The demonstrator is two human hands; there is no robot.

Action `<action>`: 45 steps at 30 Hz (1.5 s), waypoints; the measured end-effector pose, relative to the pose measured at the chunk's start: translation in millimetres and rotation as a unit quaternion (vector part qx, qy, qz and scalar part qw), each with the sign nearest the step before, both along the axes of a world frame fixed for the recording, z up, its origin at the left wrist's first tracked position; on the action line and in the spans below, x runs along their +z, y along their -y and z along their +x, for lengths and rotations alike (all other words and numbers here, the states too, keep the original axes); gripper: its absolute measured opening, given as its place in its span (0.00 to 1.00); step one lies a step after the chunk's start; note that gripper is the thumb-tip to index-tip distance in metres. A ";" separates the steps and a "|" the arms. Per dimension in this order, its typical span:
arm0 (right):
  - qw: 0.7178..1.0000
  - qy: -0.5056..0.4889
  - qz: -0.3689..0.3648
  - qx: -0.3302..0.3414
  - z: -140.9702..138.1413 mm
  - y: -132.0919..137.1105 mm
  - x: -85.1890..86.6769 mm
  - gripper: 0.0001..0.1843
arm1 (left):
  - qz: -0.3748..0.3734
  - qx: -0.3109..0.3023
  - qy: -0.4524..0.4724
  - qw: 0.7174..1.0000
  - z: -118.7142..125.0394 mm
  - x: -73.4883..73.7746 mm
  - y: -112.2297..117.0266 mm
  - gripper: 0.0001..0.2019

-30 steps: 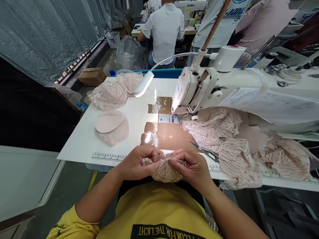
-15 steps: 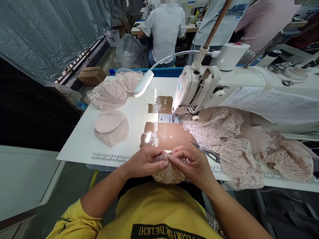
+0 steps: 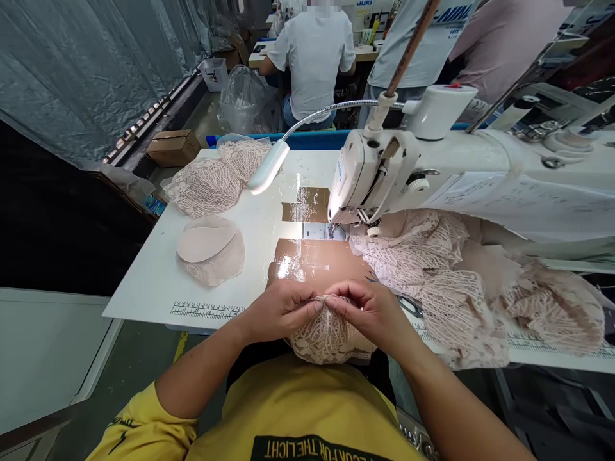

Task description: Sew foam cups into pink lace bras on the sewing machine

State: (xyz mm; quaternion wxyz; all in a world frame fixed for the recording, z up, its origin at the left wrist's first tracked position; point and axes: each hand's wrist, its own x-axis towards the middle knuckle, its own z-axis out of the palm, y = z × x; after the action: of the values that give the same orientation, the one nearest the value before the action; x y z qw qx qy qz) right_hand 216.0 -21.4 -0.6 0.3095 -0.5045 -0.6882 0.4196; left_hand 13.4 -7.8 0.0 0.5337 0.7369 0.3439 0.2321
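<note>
Both hands pinch the top edge of a beige lace bra cup (image 3: 329,336) at the front of the table, close to my body. My left hand (image 3: 288,310) grips the edge between thumb and fingers. Right beside it, my right hand (image 3: 369,310) pinches the same edge, the fingertips of the two hands nearly touching. The cup hangs rounded below them over the table's front edge. Partly hidden behind my right hand lie scissors (image 3: 409,305). Beyond my hands is the sewing machine (image 3: 369,173), its needle area lit.
Lace pieces (image 3: 451,288) are heaped right of the needle. At left lie a smooth oval pad on lace (image 3: 211,250) and more lace cups (image 3: 206,186). A lamp (image 3: 269,168) arches over the table (image 3: 148,269). A person in a white shirt (image 3: 314,64) sits beyond.
The lace cup has spread out and hangs lower, showing more of its front. My hands have stayed close together at its edge. The view has shifted slightly.
</note>
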 end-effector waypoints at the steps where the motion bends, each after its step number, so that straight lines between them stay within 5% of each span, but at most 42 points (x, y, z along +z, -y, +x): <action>1: 1.000 -0.013 -0.014 0.015 1.1 -1.7 1.1 0.10 | -0.031 -0.004 0.020 0.999 0.0 -0.3 -1.4 0.13; 5: 0.996 -0.071 -0.049 0.029 4.3 -6.0 2.3 0.13 | -0.179 -0.011 0.112 0.977 -0.1 -3.0 -7.1 0.13; 9: 0.981 -0.152 -0.119 0.032 1.7 -10.6 1.6 0.14 | -0.235 0.020 0.161 0.958 6.5 -10.6 -8.5 0.14; 15: 0.966 -0.212 -0.147 0.011 6.9 -26.2 0.3 0.13 | -0.306 0.165 0.225 0.910 4.7 -8.8 -13.0 0.17; 18: 0.982 -0.161 -0.098 -0.033 25.9 -31.4 -1.5 0.15 | -0.214 0.291 0.177 0.916 -24.3 13.2 -26.3 0.16; 22: 0.998 -0.043 -0.029 -0.043 46.8 -33.6 1.7 0.11 | 0.079 0.413 0.010 0.907 -50.9 39.9 -52.1 0.12; 24: 0.999 0.011 -0.005 -0.034 48.5 -36.5 6.3 0.09 | 0.225 0.381 -0.102 0.891 -39.7 38.0 -65.5 0.12; 27: 0.995 0.098 0.016 -0.005 44.1 -46.4 12.8 0.09 | 0.360 0.226 -0.256 0.869 3.9 12.5 -81.8 0.11; 29: 0.988 0.152 0.031 0.012 39.9 -55.2 13.5 0.11 | 0.363 0.133 -0.375 0.843 37.0 -11.3 -86.3 0.10; 33: 0.967 0.244 0.075 0.026 31.6 -69.1 1.7 0.16 | 0.356 0.096 -0.398 0.840 77.8 -42.5 -75.0 0.12; 37: 0.939 0.319 0.119 0.056 22.7 -70.4 -15.0 0.17 | 0.355 0.055 -0.412 0.837 77.6 -34.7 -60.8 0.11; 42: 0.902 0.402 0.145 0.064 15.5 -66.2 -21.4 0.15 | 0.330 0.005 -0.289 0.899 52.1 -9.8 -73.3 0.14; 45: 0.887 0.437 0.138 0.062 12.3 -66.0 -19.8 0.17 | 0.350 0.013 -0.232 0.908 41.9 -15.9 -85.4 0.13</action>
State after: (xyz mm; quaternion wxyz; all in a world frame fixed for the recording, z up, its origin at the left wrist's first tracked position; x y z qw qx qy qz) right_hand 228.3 44.6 -20.4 0.0172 -0.5450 -0.8347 0.0764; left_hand 55.2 77.6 -15.9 0.1443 0.9049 0.3640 0.1669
